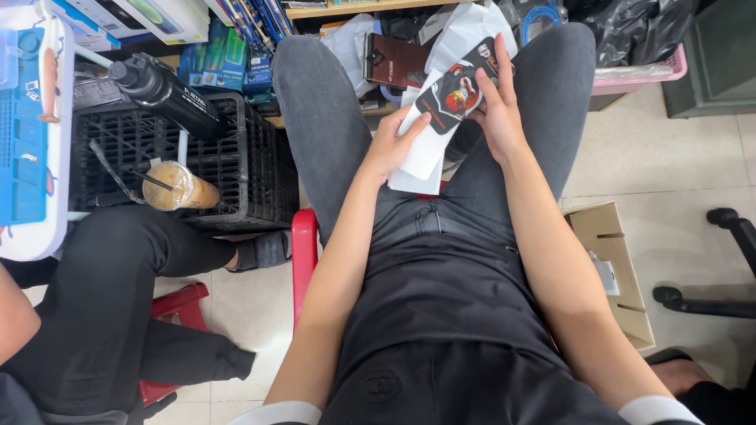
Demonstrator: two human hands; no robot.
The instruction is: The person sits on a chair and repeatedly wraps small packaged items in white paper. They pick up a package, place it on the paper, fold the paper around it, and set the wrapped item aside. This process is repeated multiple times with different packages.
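head view: over the lap, the left hand (391, 145) pinches the lower edge of a black printed packet (455, 90) backed by white sleeves (425, 153), fingers closed on it; the right hand (498, 106) grips its top, steadying it. a black crate (236, 169) holding an iced drink cup (177, 187) sits left.

Glossy black printed pack (457, 90) over matt white paper sleeves (421, 157), at twelve o'clock. Dark grey denim trousers (331, 118), slightly coarse. Hard black plastic lattice crate (236, 157) at ten o'clock. Shiny red plastic stool (304, 244). Matt brown cardboard box (614, 260) at three o'clock. Smooth pale floor tiles (669, 173).
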